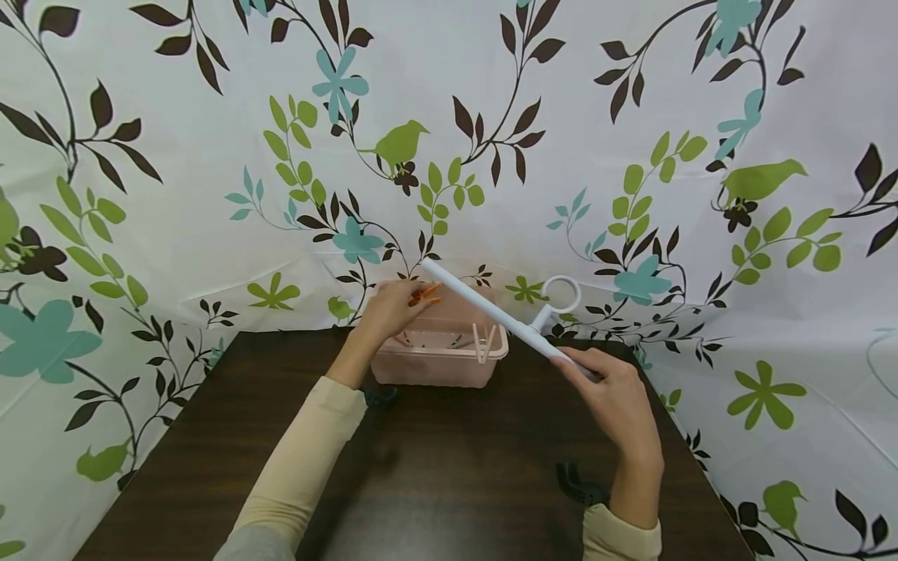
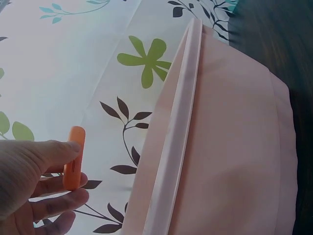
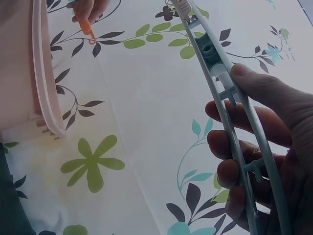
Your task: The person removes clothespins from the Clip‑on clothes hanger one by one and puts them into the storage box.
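My left hand [image 1: 391,310] is above the left side of a pink plastic basket [image 1: 438,370]. Its thumb and fingers pinch a small orange clothespin [image 2: 74,159], which in the right wrist view shows a little ring at its end. My right hand [image 1: 617,393] grips one end of a pale blue-white plastic hanger [image 1: 491,308] with a round hook [image 1: 563,294]. The hanger slants up to the left, its far end over the basket near the left hand. Fingers and thumb wrap its hollow, double-railed bar [image 3: 230,93] in the right wrist view.
A pink clothespin [image 1: 482,345] sits on the basket's front right rim. The basket stands at the back of a dark wooden table [image 1: 449,467]. Behind and beside it hangs a white cloth [image 1: 449,218] printed with leaves, flowers and birds. Black curved pieces [image 1: 578,485] show by the wrists.
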